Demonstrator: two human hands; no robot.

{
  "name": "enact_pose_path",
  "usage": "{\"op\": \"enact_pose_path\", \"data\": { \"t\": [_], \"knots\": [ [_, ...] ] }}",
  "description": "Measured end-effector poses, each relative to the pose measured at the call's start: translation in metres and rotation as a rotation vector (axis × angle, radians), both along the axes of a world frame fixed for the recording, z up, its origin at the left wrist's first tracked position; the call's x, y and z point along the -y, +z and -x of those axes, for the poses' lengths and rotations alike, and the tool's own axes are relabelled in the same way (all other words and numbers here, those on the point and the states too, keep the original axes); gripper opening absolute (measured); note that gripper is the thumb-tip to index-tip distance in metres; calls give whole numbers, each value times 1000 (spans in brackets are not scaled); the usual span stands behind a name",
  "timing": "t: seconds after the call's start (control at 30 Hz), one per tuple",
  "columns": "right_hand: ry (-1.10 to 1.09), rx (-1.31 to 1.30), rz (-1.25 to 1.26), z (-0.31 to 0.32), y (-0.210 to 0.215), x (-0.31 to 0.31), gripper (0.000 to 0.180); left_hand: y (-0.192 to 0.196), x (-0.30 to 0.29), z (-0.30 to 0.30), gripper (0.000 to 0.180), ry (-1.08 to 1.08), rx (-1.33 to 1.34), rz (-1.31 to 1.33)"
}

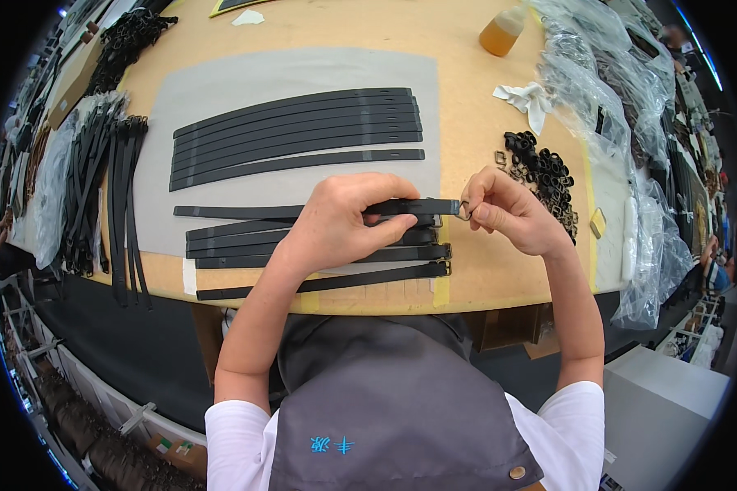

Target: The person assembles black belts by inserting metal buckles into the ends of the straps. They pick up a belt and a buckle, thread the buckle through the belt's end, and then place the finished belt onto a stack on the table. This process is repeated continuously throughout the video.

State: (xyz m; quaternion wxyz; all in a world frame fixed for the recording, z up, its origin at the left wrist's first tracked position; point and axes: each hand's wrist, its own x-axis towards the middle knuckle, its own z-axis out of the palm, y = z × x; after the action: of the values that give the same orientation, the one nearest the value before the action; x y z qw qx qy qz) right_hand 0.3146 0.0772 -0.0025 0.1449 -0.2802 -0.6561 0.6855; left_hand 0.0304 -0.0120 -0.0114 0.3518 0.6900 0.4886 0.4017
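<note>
A black belt strap (436, 206) lies pinched between the thumb and fingers of my left hand (348, 211), close to its right end. At that end my right hand (509, 211) closes thumb and fingertips on a small metal buckle (466, 210), which touches the strap; whether the strap passes through it is too small to tell. Below my hands lie several black belts (344, 284) with buckles at their right ends. Farther off, a row of flat black straps without buckles (295, 131) rests on a grey sheet (303, 69).
Black loops and metal buckles form a pile (540, 168) to the right. Beyond it are a crumpled white cloth (528, 100) and a bottle of amber liquid (502, 31). Black belts (127, 188) hang over the table's left edge. Clear plastic wrapping (602, 74) lines the right side.
</note>
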Motion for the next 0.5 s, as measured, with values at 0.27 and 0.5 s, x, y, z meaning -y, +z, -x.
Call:
{"op": "enact_pose_path", "data": {
  "t": [0.27,0.5],
  "knots": [
    [171,111,-10,13,19,11,13,9,10,-1,24,-96,-135,-20],
    [44,137,32,42,25,37,11,13,17,-8,22,-99,-150,-58]
  ]
}}
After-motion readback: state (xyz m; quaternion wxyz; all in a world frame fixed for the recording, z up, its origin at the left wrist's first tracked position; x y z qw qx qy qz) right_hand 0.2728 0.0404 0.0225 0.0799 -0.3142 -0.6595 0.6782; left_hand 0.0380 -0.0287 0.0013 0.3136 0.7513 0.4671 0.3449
